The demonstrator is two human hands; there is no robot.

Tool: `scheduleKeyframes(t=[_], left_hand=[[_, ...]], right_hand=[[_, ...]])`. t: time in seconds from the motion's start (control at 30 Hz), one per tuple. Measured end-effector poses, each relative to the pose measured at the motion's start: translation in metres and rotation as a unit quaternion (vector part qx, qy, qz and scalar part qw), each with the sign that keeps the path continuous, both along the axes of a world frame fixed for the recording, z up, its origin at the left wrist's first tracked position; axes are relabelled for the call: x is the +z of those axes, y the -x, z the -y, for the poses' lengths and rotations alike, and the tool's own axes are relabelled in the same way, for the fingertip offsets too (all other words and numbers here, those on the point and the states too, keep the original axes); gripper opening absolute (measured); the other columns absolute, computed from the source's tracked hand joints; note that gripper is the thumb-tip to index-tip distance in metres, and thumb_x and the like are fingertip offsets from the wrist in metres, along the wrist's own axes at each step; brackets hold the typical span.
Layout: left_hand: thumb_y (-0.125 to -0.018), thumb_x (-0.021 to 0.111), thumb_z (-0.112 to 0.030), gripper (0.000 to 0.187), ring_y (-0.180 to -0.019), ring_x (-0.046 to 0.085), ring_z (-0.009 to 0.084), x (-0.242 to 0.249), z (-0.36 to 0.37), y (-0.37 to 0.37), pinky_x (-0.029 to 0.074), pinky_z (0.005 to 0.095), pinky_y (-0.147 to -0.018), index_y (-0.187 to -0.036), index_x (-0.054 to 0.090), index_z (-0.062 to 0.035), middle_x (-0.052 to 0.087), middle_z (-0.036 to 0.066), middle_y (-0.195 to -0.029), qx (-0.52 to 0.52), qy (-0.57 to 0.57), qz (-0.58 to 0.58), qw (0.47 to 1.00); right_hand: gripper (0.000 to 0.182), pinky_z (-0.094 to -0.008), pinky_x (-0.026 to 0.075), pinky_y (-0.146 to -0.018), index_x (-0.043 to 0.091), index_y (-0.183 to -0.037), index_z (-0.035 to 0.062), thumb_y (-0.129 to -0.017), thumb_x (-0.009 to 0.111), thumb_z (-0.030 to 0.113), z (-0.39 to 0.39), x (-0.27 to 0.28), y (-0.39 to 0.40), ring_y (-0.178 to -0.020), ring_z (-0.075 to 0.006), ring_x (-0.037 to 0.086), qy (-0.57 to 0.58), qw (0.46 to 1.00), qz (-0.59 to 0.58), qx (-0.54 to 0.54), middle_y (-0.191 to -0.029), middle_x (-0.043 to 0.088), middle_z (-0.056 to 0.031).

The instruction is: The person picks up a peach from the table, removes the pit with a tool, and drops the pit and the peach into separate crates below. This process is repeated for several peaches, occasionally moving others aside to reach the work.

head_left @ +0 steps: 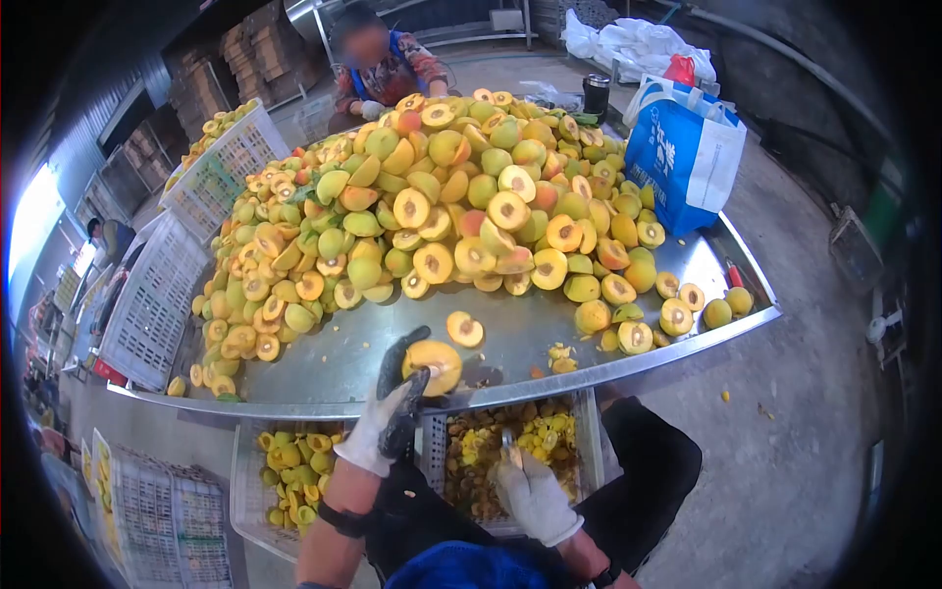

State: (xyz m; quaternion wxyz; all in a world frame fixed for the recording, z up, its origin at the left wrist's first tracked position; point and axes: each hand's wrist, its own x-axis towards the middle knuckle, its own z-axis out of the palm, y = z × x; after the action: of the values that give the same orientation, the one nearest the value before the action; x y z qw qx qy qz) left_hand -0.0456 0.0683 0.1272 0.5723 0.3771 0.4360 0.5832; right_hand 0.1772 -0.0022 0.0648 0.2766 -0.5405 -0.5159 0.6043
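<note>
My gloved left hand [397, 393] reaches up at seven o'clock, fingers curled around one cut fruit half [435, 367] over the near edge of the tabletop [329, 353]. Lower, between five and six o'clock, my gloved right hand [535, 498] grips one small metal tool [507, 439] above one of two crates [591, 432]. One loose half [464, 329] lies just beyond, towards one o'clock

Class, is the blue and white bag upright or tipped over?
Upright: the bag stands base-down on the metal table, its handles at the top.
</note>
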Motion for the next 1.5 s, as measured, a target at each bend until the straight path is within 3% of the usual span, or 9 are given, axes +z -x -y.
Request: scheduleKeyframes(t=[0.07,0.17,0.37,0.73,0.9,1.1,1.2,1.4,1.5], left_hand=[[-0.094,0.061,-0.02,0.049,-0.107,0.057,0.0186,0.003,0.022,-0.021,0.052,0.0313,-0.088,-0.136,0.042,-0.0051,0.055,0.011,-0.119,0.024,0.013,0.08,0.996],[-0.084,0.071,-0.008,0.055,-0.108,0.056,0.0221,-0.013,0.038,-0.034,0.049,0.032,-0.091,-0.131,0.043,-0.0016,0.055,0.011,-0.115,0.07,-0.104,-0.266,0.956],[-0.083,0.07,-0.005,0.045,-0.105,0.057,0.0224,-0.052,0.049,-0.053,0.048,0.0341,-0.09,-0.123,0.052,0.0014,0.057,0.012,-0.113,0.114,-0.035,0.05,0.992],[-0.099,0.052,-0.029,0.04,-0.101,0.06,0.0152,-0.054,0.046,-0.078,0.048,0.0291,-0.09,-0.124,0.055,0.003,0.063,0.009,-0.114,0.105,-0.078,-0.085,0.988],[-0.099,0.052,-0.023,0.035,-0.096,0.063,0.0173,-0.073,0.046,-0.079,0.051,0.0302,-0.085,-0.121,0.056,0.0029,0.064,0.011,-0.112,0.143,-0.02,0.043,0.989],[-0.096,0.055,-0.01,0.024,-0.086,0.063,0.0135,-0.072,0.046,-0.077,0.053,0.0249,-0.074,-0.116,0.058,0.0027,0.065,0.008,-0.1,0.118,0.01,0.054,0.992],[-0.093,0.059,-0.007,0.025,-0.084,0.063,0.0122,-0.072,0.045,-0.073,0.052,0.0231,-0.073,-0.116,0.058,0.0032,0.065,0.007,-0.098,0.091,0.028,0.01,0.995],[-0.087,0.07,-0.021,0.041,-0.092,0.064,0.0143,-0.068,0.04,-0.056,0.053,0.0254,-0.08,-0.119,0.058,0.0021,0.066,0.008,-0.106,-0.035,0.01,-0.049,0.998],[-0.088,0.067,-0.039,0.055,-0.095,0.064,0.0163,-0.066,0.024,-0.034,0.052,0.0272,-0.083,-0.122,0.057,0.0031,0.066,0.009,-0.108,-0.214,-0.033,0.046,0.975]], right_hand=[[0.025,-0.0426,0.048,-0.063,0.059,-0.1,0.0022,-0.093,0.055,0.026,-0.005,0.023,0.01,-0.071,-0.0378,0.064,-0.071,0.997,-0.02,0.005,-0.071,0.062,-0.0182],[0.022,-0.045,0.048,-0.062,0.057,-0.099,0.0027,-0.093,0.057,0.024,-0.007,0.042,0.019,-0.074,-0.043,0.062,-0.197,0.98,0.032,0.022,-0.073,0.061,-0.0215],[0.019,-0.0451,0.047,-0.058,0.055,-0.094,-0.0005,-0.092,0.059,0.018,-0.002,0.034,0.025,-0.071,-0.0451,0.06,-0.268,0.961,0.066,0.013,-0.073,0.059,-0.0234],[0.02,-0.0489,0.048,-0.059,0.055,-0.098,0.0021,-0.093,0.057,0.022,0.0,0.017,0.026,-0.076,-0.0473,0.061,-0.319,0.945,0.074,-0.011,-0.076,0.061,-0.0268],[0.019,-0.0483,0.049,-0.06,0.055,-0.098,0.0024,-0.093,0.056,0.021,-0.005,0.018,0.024,-0.077,-0.0472,0.061,-0.187,0.978,0.087,-0.008,-0.077,0.061,-0.0264],[0.02,-0.0466,0.05,-0.063,0.057,-0.102,0.0011,-0.092,0.057,0.019,-0.005,0.0,0.022,-0.077,-0.0456,0.062,-0.324,0.943,0.065,0.036,-0.08,0.062,-0.0269],[0.021,-0.0459,0.049,-0.064,0.058,-0.104,0.0003,-0.092,0.055,0.017,0.001,-0.001,0.019,-0.08,-0.0466,0.061,-0.265,0.961,0.056,0.046,-0.082,0.061,-0.0286],[0.021,-0.0313,0.048,-0.06,0.06,-0.104,0.0015,-0.096,0.053,0.02,0.004,0.009,0.006,-0.066,-0.018,0.06,0.011,0.994,-0.094,0.058,-0.076,0.063,-0.0069],[0.033,-0.0372,0.051,-0.078,0.061,-0.115,0.0017,-0.096,0.05,0.026,0.003,0.011,-0.006,-0.086,-0.0298,0.066,0.161,0.977,-0.109,0.093,-0.095,0.068,-0.0169]])
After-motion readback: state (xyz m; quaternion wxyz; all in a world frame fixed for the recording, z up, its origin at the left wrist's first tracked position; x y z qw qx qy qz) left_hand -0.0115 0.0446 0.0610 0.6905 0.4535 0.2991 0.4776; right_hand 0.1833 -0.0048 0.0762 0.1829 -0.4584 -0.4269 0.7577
